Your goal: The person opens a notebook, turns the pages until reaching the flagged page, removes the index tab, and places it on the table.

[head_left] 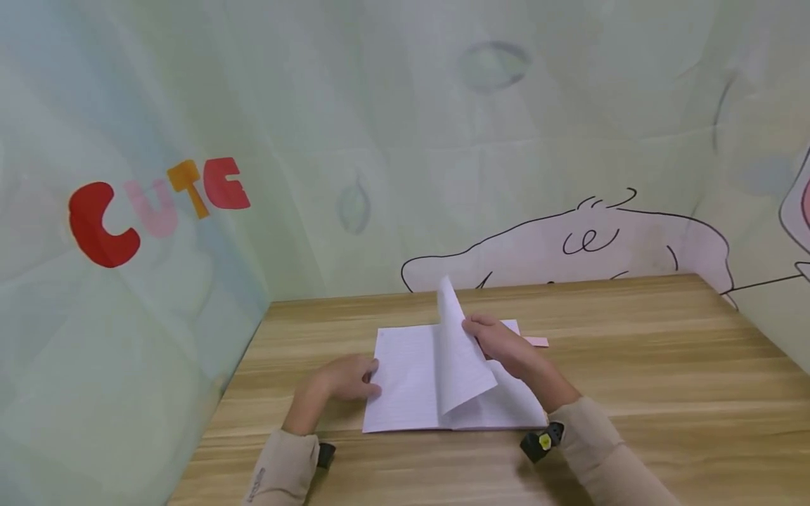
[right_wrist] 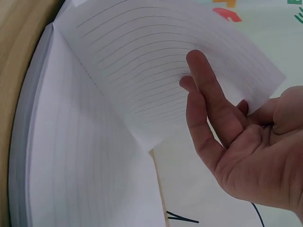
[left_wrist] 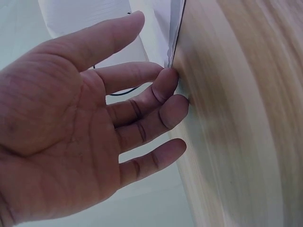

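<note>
An open notebook [head_left: 405, 379] with white lined pages lies on the wooden table. One page [head_left: 462, 365] stands raised from the middle, curving over the right half. My right hand [head_left: 503, 344] holds this page near its outer edge. The right wrist view shows the lifted page [right_wrist: 142, 61] rising from the fold, with the right hand [right_wrist: 241, 132] at its corner and several fingers lying along its lined face. At the notebook's left edge is my left hand [head_left: 348, 377]. In the left wrist view the left hand [left_wrist: 94, 113] has loosely bent fingers, their tips by the notebook's edge.
A pink tab [head_left: 536, 341] sticks out past the notebook's right side. Behind the wooden table [head_left: 664, 351] hangs a pale printed curtain [head_left: 380, 140] with the letters CUTE and a cartoon outline. Dark straps [head_left: 542, 441] sit at the wrists, below beige sleeves.
</note>
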Demonstrator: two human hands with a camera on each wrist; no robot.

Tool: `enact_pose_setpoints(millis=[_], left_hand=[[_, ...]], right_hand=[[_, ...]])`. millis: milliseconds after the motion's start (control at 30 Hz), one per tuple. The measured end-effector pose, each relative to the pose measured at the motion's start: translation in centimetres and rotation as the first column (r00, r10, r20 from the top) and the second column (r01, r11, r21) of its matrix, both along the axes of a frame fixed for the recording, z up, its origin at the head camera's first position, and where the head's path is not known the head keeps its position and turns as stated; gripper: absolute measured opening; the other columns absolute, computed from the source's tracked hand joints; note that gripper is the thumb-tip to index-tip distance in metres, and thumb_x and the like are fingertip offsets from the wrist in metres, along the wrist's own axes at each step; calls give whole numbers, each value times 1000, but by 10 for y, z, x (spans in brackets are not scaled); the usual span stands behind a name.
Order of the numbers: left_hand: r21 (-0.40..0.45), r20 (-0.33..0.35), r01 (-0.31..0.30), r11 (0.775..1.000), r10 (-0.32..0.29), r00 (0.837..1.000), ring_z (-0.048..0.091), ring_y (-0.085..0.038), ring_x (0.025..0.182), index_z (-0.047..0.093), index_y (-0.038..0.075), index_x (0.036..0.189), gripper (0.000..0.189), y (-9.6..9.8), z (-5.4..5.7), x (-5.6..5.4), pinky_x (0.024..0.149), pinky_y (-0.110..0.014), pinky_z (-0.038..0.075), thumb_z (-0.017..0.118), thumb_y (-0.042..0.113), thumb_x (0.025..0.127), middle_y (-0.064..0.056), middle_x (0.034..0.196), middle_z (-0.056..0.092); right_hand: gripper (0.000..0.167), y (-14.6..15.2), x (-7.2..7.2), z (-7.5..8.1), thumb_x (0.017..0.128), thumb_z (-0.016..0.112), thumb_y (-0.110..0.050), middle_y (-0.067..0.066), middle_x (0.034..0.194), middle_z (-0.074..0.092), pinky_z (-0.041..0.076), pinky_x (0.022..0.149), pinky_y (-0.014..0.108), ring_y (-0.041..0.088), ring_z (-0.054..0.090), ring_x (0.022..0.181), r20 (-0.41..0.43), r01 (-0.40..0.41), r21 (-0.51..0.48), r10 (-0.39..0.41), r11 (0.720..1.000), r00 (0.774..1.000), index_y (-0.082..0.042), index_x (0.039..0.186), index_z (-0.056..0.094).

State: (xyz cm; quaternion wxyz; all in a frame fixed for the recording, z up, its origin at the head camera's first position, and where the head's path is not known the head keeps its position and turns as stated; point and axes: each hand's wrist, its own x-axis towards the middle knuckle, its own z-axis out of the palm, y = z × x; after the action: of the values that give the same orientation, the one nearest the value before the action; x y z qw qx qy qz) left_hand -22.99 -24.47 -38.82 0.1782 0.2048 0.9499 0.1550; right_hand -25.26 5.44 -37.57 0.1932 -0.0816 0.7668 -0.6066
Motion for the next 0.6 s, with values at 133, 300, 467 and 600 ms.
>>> enact_pose_setpoints(millis=[133, 300, 467, 600], left_hand=[[-9, 0, 3, 1000, -3, 1000, 43, -13, 65, 53, 11, 80, 23, -3, -1, -1, 58, -27, 34, 70, 18, 93, 1, 71, 47], [-6, 5, 0, 1000, 0, 1000, 43, -13, 64, 54, 11, 80, 22, -3, -3, 0, 58, -27, 34, 71, 17, 93, 1, 70, 47], [5, 5, 2, 1000, -2, 1000, 43, -13, 65, 54, 11, 80, 22, -3, -3, -1, 58, -27, 34, 70, 17, 93, 1, 71, 47], [14, -5, 23, 1000, -23, 1000, 42, -12, 65, 53, 10, 79, 23, -4, -2, -2, 58, -27, 34, 70, 16, 93, 1, 71, 46]], right_hand=[[41, -9, -1, -6, 107, 37, -22, 15, 109, 62, 48, 85, 38, 23, 60, 97, 3, -10, 10, 10, 1000, 1000, 6, 133, 51], [44, -20, 0, -11, 107, 39, -24, 18, 122, 57, 45, 94, 46, 28, 56, 109, 1, 13, 30, -13, 999, 1000, 4, 138, 50], [52, -32, 0, -15, 106, 41, -27, 23, 148, 42, 33, 109, 56, 35, 43, 131, 25, 38, 17, -38, 999, 999, 4, 148, 41], [55, -42, -1, -16, 105, 41, -28, 23, 151, 39, 31, 111, 53, 35, 41, 134, 31, 31, 6, -31, 1000, 999, 5, 150, 38]])
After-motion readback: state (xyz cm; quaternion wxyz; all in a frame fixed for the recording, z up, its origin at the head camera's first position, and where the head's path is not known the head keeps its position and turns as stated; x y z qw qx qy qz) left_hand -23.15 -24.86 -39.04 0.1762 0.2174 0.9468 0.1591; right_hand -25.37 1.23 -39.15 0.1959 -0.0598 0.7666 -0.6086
